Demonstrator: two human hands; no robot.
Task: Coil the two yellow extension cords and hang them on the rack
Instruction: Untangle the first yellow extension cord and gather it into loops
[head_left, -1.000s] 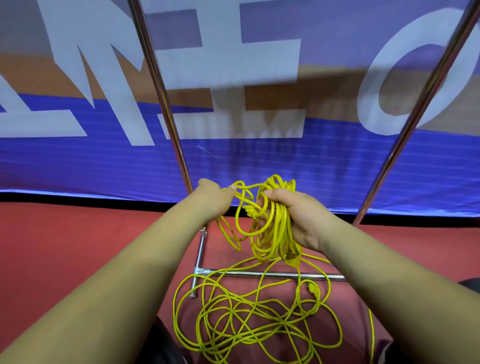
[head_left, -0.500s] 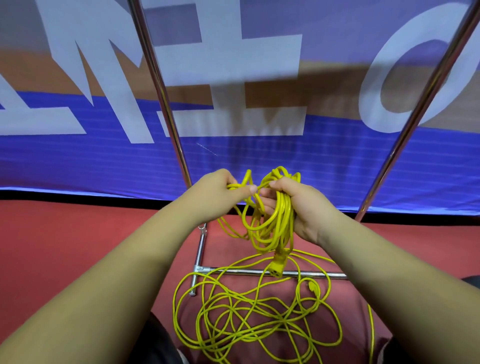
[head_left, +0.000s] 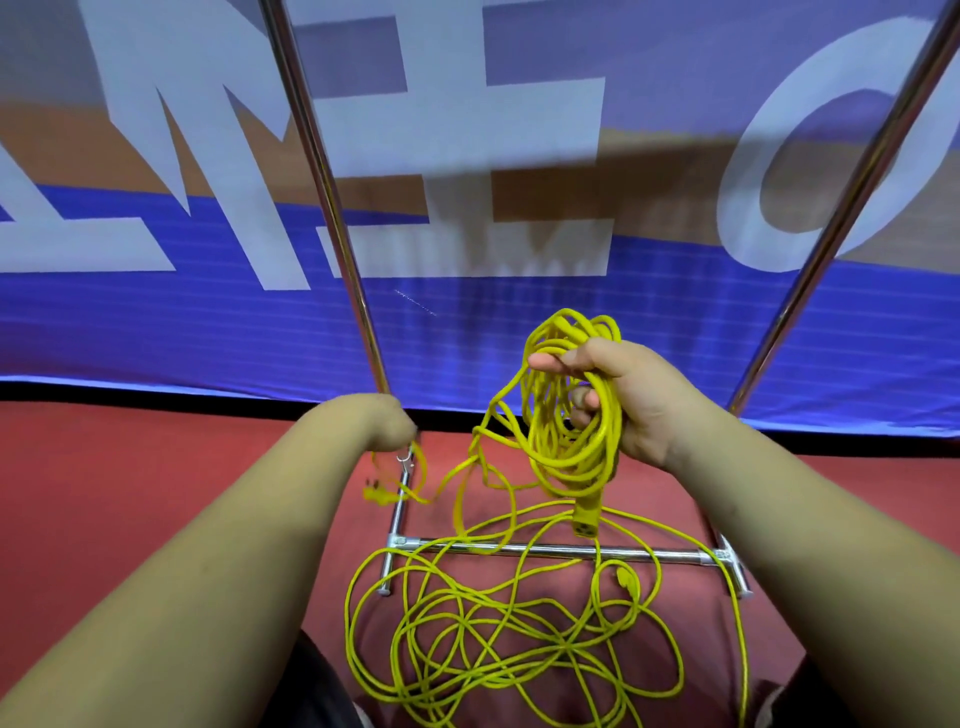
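Head view, looking down over both forearms at the foot of the rack (head_left: 550, 551). Right hand (head_left: 631, 400), raised above the rack's floor bar, is clenched round a bundle of loops (head_left: 569, 410) of one yellow cord; its socket end (head_left: 586, 522) dangles just above the bar. Left hand (head_left: 387, 423), beside the rack's left upright (head_left: 332, 218), appears closed on a strand whose plug (head_left: 375, 493) hangs blurred below it — the fingers are turned away, so the grip itself cannot be told for certain. Loose cord (head_left: 498, 644) (whether this is the second cord or the tail of the first cannot be told) lies tangled on the red floor (head_left: 104, 493) on the near side of the bar, several strands crossing over it.

Handling, as a judgement: the cord looks light, limp and springy — loops will slip apart unless gripped across all turns at once, as the right hand does. Best hold is the top of the bundle; the heavier plug ends will swing and may snag the bar.
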